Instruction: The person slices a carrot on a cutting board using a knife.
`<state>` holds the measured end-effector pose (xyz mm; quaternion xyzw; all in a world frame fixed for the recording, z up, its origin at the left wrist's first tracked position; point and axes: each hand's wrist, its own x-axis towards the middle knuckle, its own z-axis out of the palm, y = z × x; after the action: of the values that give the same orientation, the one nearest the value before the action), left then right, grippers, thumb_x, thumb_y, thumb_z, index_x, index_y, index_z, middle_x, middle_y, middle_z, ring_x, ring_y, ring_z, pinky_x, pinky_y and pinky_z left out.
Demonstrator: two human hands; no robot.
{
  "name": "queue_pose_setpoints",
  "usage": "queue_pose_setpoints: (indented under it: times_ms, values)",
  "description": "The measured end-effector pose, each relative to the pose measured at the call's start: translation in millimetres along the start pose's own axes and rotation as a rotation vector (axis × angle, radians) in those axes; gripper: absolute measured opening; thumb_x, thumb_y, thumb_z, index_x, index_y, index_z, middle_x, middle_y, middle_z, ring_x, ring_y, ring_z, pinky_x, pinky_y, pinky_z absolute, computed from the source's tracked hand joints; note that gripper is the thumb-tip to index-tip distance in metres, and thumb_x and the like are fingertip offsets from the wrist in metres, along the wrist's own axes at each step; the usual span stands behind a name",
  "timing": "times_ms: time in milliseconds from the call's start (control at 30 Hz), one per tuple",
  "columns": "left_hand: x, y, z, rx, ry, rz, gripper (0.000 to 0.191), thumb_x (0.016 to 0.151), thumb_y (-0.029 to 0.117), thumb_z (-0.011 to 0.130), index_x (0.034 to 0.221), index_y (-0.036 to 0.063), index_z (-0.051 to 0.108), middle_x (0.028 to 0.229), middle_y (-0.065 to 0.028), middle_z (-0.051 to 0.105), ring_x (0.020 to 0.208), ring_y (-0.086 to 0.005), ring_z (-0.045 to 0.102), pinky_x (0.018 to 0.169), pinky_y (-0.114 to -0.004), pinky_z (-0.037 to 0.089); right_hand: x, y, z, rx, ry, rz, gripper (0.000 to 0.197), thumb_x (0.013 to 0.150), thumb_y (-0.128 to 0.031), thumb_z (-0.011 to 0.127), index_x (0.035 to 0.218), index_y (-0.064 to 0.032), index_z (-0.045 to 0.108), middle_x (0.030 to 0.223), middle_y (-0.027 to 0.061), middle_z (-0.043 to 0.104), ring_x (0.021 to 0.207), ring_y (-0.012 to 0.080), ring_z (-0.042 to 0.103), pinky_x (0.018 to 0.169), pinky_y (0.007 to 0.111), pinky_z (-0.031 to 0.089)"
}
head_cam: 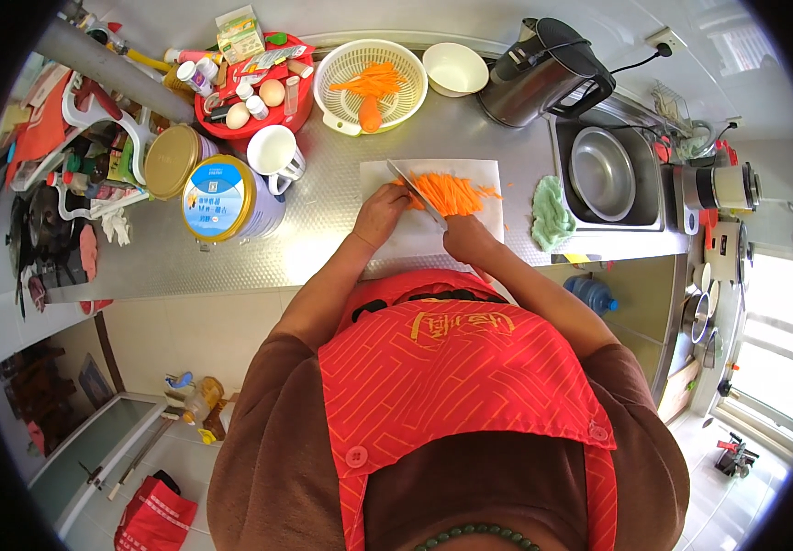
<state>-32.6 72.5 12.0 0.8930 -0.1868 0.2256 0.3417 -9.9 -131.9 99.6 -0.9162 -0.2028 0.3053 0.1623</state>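
Note:
On a white cutting board [383,237] lies a pile of carrot strips [453,193]. My right hand [469,239] grips a kitchen knife [418,193], whose blade slants up and left along the pile's left side. Left of the blade, my left hand [384,210] presses its curled fingertips on orange carrot [402,187], mostly hidden under the fingers. A few strips lie loose at the board's right edge. Beyond the board, a white strainer basket [328,82] holds more carrot strips [372,79] and a carrot piece [369,116].
A green cloth [552,213] lies right of the board, beside a sink [651,206] with a metal basin [603,172]. Behind stand a white bowl [456,69] and an electric kettle [541,76]. To the left are a mug [274,153], cans [216,200] and a red tray [303,110] with eggs.

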Motion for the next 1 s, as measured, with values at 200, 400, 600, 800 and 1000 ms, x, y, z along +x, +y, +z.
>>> queue_pose_setpoints:
  times_ms: [200,400,600,800,1000]
  values:
    - [-1,-2,-1,-0.005,-0.003,0.003,0.011,0.073,0.003,0.067,0.084,0.0012,0.068,0.098,-0.0090,0.066,0.096,-0.0267,0.063,0.082,-0.034,0.053,-2,-9,-10,0.002,-0.073,0.063,0.024,0.080,-0.009,0.051,0.092,0.0043,0.066,0.095,0.0303,0.066,0.094,0.0453,0.064,0.085,0.050,0.050]
    - [0,-1,-1,-0.033,0.009,0.006,0.010,0.073,0.003,0.067,0.083,0.0017,0.068,0.097,-0.0092,0.066,0.095,-0.0265,0.063,0.082,-0.034,0.053,-2,-7,-8,-0.042,-0.054,-0.006,0.025,0.085,-0.010,0.048,0.091,0.0093,0.063,0.075,0.0268,0.066,0.065,0.0353,0.068,0.065,0.043,0.056]
    - [-1,-1,-1,-0.018,-0.001,-0.003,0.011,0.073,0.003,0.066,0.084,0.0025,0.068,0.096,-0.0086,0.066,0.094,-0.0264,0.062,0.081,-0.033,0.053,11,-29,-28,0.074,-0.283,0.182,0.023,0.082,-0.009,0.050,0.090,0.0061,0.065,0.084,0.0278,0.066,0.077,0.0376,0.066,0.071,0.046,0.053]
    - [2,0,-3,-0.004,-0.016,0.014,0.014,0.074,0.004,0.063,0.088,0.0038,0.068,0.098,-0.0084,0.065,0.096,-0.0265,0.061,0.084,-0.034,0.052,20,-4,5,-0.047,-0.105,0.098,0.024,0.080,-0.010,0.051,0.093,0.0040,0.067,0.100,0.0302,0.065,0.098,0.0435,0.064,0.085,0.050,0.051]
    - [3,3,-8,0.040,-0.015,0.025,0.015,0.075,0.003,0.063,0.088,0.0043,0.068,0.099,-0.0086,0.064,0.097,-0.0270,0.060,0.085,-0.034,0.051,20,-10,-9,0.032,-0.184,0.186,0.026,0.081,-0.011,0.051,0.095,0.0032,0.067,0.101,0.0285,0.066,0.098,0.0438,0.064,0.086,0.049,0.051]
